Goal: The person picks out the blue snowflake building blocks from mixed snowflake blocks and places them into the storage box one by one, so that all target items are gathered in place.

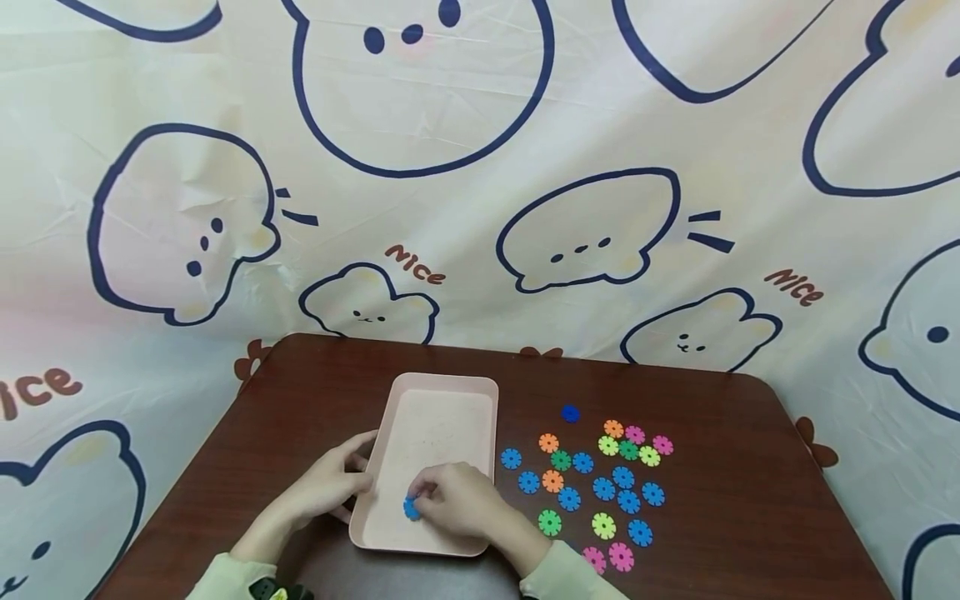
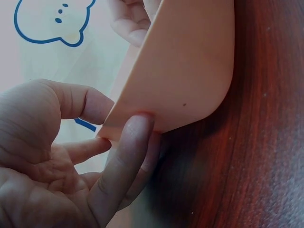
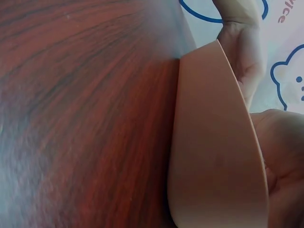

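The right hand [image 1: 459, 502] pinches a blue wheel [image 1: 410, 509] tight, in or just over the tray [image 1: 435, 412]. The left hand [image 1: 324, 485] holds the tray's side with bent fingers. Probably early: many more wheels [image 1: 603, 489] lie on the table [image 1: 727, 475].

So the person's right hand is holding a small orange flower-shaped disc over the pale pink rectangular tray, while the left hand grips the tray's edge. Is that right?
Not quite: the small flower-shaped disc is blue, not orange, as the head view shows. The right hand does hold it over the pale pink rectangular tray, and the left hand grips the tray's edge.
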The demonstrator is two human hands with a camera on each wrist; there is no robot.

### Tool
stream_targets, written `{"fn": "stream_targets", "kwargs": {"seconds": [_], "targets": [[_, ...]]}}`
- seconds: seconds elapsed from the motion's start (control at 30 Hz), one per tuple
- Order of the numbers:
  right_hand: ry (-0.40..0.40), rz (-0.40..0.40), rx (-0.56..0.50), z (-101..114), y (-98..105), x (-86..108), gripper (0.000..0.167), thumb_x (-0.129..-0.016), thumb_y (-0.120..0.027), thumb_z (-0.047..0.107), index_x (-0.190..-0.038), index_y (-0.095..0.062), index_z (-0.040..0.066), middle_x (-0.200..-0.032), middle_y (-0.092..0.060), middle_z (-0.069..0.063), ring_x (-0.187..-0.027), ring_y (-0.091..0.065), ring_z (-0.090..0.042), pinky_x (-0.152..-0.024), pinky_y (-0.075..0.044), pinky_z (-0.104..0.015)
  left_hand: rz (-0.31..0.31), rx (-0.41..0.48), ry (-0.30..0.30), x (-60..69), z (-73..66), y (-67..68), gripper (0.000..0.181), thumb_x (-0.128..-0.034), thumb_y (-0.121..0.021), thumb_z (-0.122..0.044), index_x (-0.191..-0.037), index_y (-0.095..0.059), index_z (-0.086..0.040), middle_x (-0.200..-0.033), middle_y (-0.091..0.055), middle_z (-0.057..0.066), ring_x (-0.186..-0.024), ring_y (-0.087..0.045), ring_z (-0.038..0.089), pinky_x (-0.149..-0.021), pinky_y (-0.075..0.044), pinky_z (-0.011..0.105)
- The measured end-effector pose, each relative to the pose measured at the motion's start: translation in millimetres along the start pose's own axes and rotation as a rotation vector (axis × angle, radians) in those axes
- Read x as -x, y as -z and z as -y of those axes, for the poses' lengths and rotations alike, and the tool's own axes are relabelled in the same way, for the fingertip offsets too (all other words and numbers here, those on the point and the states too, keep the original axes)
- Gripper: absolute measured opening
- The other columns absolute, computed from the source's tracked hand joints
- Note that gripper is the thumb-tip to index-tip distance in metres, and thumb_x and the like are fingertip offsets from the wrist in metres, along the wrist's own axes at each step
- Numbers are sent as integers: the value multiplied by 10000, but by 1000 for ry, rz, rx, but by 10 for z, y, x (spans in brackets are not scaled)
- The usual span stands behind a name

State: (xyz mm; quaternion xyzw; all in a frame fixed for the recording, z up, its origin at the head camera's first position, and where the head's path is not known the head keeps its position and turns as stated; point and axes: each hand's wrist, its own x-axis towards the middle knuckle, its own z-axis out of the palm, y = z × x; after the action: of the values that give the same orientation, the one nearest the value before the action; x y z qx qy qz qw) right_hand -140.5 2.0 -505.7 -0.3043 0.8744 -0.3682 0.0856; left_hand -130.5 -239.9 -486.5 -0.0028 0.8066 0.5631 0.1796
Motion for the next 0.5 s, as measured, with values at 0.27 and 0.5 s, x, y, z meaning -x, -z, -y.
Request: {"fn": "stream_targets", "kwargs": {"seconds": [0.27,0.5], "targets": [[-21,28,65,62,-104,-38,72,-886,-772,175,-906,-781,243,-724,-594,239,-667,-508,78,-600,-423,-182,-6,-7,3,15,-2,-2,758,-880,-629,-9,-1582,-347,-25,-1097,-562,210,-822,-644,274,-502,-592,495],[-17,-1,125,55,-14,-11,88,-890,-760,193,-954,-792,244,-775,-613,230,-707,-524,64,-634,-441,-184,-26,-14,8,3,-4,-19,748,-875,-633,-6,-1575,-371,-36,-1094,-563,201,-824,-643,273,-493,-588,491]]}}
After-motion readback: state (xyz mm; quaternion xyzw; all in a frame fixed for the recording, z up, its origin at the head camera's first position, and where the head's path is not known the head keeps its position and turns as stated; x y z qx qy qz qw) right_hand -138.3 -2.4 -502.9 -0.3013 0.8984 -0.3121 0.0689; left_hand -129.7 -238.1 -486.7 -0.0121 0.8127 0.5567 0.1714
